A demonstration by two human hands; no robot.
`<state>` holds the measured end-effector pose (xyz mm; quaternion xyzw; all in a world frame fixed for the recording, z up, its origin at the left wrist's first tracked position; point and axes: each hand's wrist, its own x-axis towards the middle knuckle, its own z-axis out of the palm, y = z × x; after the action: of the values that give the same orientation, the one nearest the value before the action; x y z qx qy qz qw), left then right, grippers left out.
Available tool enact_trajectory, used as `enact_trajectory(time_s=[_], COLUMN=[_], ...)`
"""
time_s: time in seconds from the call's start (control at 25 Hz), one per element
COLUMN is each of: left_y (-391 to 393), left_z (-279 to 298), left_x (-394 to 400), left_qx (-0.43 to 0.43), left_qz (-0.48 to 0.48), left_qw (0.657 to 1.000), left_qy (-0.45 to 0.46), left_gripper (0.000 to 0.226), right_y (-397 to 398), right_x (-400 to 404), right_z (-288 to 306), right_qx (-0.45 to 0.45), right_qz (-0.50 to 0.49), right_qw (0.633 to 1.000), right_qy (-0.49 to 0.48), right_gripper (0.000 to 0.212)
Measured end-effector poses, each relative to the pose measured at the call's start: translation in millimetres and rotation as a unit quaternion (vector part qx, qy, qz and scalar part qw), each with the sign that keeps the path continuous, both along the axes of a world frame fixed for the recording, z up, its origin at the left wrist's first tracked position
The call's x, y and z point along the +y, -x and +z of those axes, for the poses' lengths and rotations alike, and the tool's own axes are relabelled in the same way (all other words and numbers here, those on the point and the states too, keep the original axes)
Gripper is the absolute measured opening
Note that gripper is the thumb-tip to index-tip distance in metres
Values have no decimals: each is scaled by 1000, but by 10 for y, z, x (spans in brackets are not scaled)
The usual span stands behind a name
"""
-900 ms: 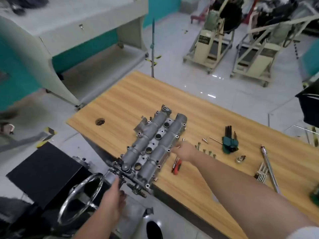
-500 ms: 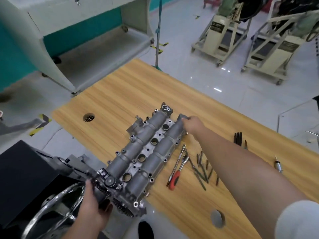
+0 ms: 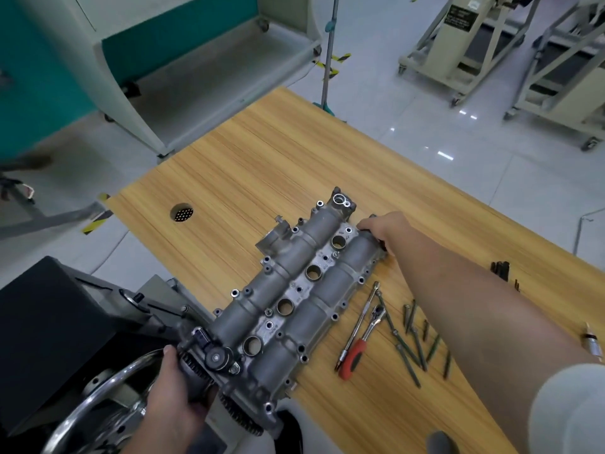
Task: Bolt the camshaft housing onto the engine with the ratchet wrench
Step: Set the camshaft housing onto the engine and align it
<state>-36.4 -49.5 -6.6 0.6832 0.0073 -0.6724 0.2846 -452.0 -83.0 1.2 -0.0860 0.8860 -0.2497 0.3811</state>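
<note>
Wooden counter (image 3: 262, 152) in workshop | housing (image 3: 294, 296) lies diagonally, near end overhanging counter edge | left hand (image 3: 173, 401) grips geared near end, right hand (image 3: 383, 229) grips far end | wrench (image 3: 360, 342) beside it, nearer my right.

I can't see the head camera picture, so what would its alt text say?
A person grips a grey camshaft housing at both ends, left hand at the near geared end, right hand at the far end, over the edge of a wooden table. A red-handled ratchet wrench and loose bolts lie beside it.
</note>
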Motion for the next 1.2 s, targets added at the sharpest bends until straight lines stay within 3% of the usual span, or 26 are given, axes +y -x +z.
enact_trajectory(time_s=[0.24, 0.36, 0.48, 0.76, 1.0, 1.2], left_y=[-87, -115, -155, -432, -1314, -2653], left_z=[63, 132, 187, 893, 1731, 2282], left_x=[-22, 21, 62, -25, -107, -191], left_qx=[44, 55, 60, 82, 69, -10], left_qz=[12, 9, 1, -6, -7, 47], left_qw=[999, 998, 998, 996, 993, 982], left_qy=[-19, -33, -29, 29, 96, 182], left_gripper=[33, 38, 49, 48, 35, 32], right_y=[88, 92, 46, -374, -1234, -2533], right_x=[-28, 60, 153, 220, 131, -28], right_z=[118, 294, 529, 1382, 2150, 2338], right_qx=[-71, -102, -72, -29, -26, -73], right_qz=[21, 61, 40, 7, 24, 82], right_qw=[997, 992, 996, 997, 991, 981], right_qy=[-22, -40, -17, 68, 129, 162], right_gripper=[29, 25, 25, 25, 21, 16])
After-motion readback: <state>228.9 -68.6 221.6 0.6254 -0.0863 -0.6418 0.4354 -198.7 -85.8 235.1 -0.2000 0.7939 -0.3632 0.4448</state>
